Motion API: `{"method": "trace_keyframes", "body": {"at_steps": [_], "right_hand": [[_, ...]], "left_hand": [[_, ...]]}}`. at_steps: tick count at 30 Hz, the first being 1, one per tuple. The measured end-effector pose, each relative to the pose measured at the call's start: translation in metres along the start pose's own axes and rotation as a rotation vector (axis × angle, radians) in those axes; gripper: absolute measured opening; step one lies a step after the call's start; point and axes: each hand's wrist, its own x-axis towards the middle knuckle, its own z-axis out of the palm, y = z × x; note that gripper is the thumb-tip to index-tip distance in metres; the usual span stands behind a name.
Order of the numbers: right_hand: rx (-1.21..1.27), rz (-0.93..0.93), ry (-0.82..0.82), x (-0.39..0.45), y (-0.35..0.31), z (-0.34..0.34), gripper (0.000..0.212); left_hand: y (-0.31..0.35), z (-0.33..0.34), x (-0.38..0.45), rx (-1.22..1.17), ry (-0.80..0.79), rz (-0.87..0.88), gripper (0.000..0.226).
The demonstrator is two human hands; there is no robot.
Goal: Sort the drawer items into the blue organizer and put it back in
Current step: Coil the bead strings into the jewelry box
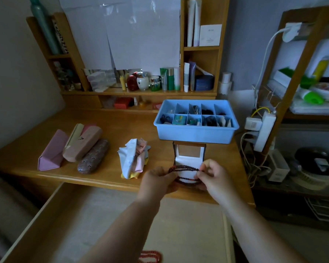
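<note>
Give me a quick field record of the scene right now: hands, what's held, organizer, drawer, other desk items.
left hand: grips one side of the bead string
right hand: pinches the other side
bead string: dark beads looped in several strands, stretched between both hands, above the small box
small box: open, white lining, on the desk in front of the organizer
organizer: blue, on the desk, most compartments hold small items
drawer: pulled open, red beads at its near edge
desk: glasses cases at left, cloth pile in the middle

Dim, bluish indoor lighting; soft glare showing on the wall paper (122,33); edges bending and blurring from wide-angle distortion.
</note>
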Motion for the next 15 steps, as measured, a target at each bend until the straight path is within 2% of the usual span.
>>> {"method": "trace_keyframes", "body": {"at_steps": [2,3,7,10,12,15], "right_hand": [[-0.32,-0.12,0.086,0.017,0.002,0.003,0.023],[-0.446,-0.156,0.113,0.023,0.004,0.004,0.022],[-0.761,-0.248,0.123,0.039,0.016,0.007,0.016],[-0.845,-0.359,0.083,0.04,0.017,0.007,0.01],[-0.822,-0.447,0.124,0.035,0.019,0.004,0.007],[-0.664,-0.631,0.201,0.01,0.03,-0.005,0.002]], "left_hand": [[0.003,0.011,0.022,0.182,0.044,0.086,0.004],[0.002,0.014,0.032,0.309,0.067,0.145,0.01],[-0.003,0.016,0.058,0.719,0.091,0.341,0.021],[-0.007,0.014,0.062,0.903,0.019,0.447,0.016],[-0.009,0.012,0.059,0.978,-0.01,0.569,0.019],[-0.015,0.002,0.038,0.875,0.039,0.803,0.02]]}}
